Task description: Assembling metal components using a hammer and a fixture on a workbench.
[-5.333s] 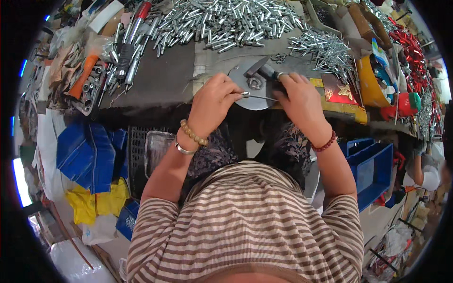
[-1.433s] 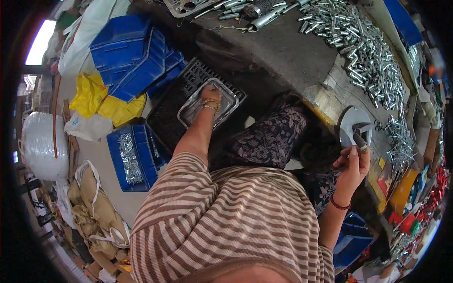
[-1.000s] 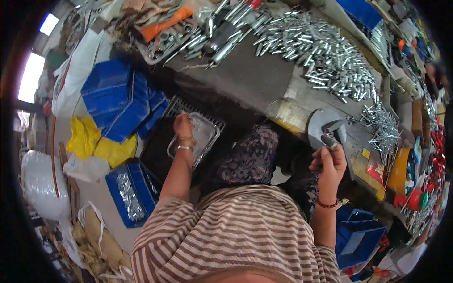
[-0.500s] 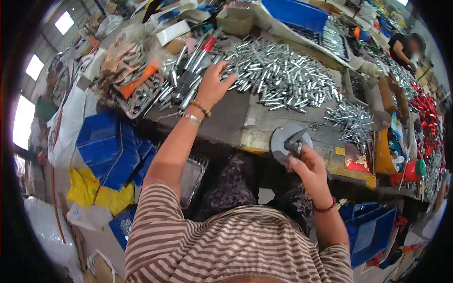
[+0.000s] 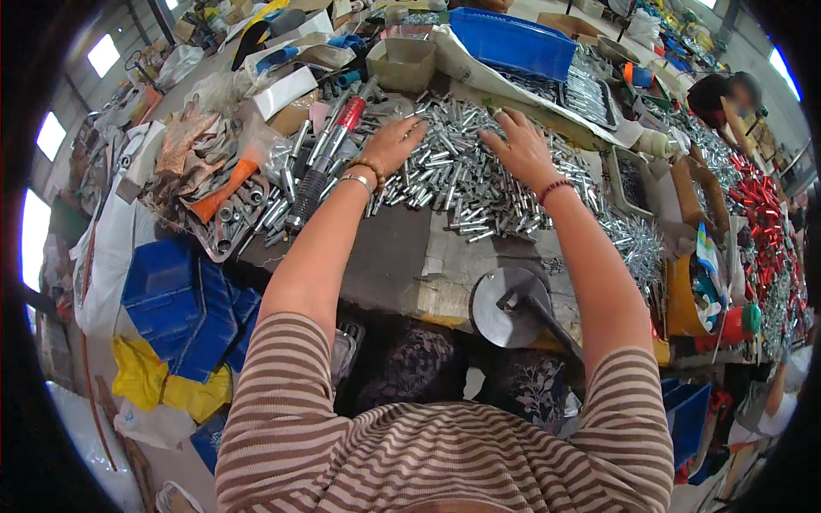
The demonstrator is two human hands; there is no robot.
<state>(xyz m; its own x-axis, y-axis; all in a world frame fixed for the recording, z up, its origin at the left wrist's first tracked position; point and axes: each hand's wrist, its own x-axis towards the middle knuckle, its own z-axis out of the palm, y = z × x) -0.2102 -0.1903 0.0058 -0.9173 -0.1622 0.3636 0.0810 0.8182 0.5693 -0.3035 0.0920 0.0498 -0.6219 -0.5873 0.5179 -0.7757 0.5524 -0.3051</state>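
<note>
Here, hands [image 5: 395, 149] [image 5: 523, 154] at silver tubes [image 5: 466, 175], white bag [image 5: 162, 426], blue print [image 5: 128, 417] unreadable

My brown-and-cream striped short-sleeved shirt [image 5: 445, 453]; dark floral trousers [image 5: 523, 385]. Left wrist [image 5: 360, 171]: brown bead bracelet [image 5: 375, 169], silvery bangle [image 5: 357, 179]. Right wrist [image 5: 560, 201]: dark red bead bracelet [image 5: 556, 187].

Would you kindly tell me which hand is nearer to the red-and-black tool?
Left. The left hand is just right of the red-and-black tool, at the left side of the pile of metal pieces; the right hand is farther right, over that pile.
</note>
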